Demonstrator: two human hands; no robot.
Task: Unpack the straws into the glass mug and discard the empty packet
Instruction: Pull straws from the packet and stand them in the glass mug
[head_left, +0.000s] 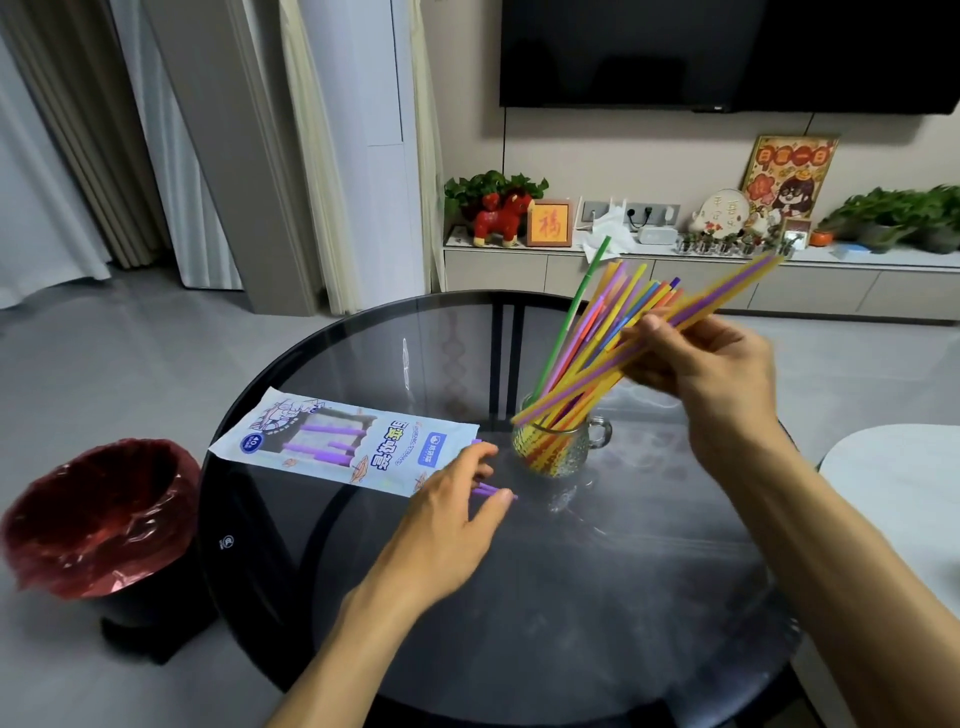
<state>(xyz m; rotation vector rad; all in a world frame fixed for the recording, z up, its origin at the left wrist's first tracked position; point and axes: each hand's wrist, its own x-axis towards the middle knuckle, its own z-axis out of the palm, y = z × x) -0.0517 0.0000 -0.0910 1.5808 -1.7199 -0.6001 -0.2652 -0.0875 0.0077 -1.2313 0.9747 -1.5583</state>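
So the right hand (711, 364) is pinching a fat fan of thin plastic straws (613, 332), thumb on top and fingers curled underneath. They're smooth, skinny tubes in yellow, purple, orange, pink and blue, with one green one sticking up higher on the left. Their lower ends are sitting down inside the glass mug (558, 447) while the tops are splaying out up and to the right. The mug is clear, bumpy-textured glass with a small looped handle on its right side, and it's standing on the round table (571, 597), which has a dark, glossy, see-through glass top with a black rim.

The left hand (452, 514) is lying low over the table with fingers fairly straight, and a few purple straws (491, 491) are poking out under the fingertips. I honestly can't tell whether it's actually gripping them or just touching them. It's right at the open end of the packet (348, 441), a flat, pale blue, printed plastic sleeve lying on the table left of the mug. More purple straws are showing through its clear window, so it isn't empty.

On the floor to the left of the table, a dark round bin (104, 525) is sitting with a crinkly, shiny red plastic liner.
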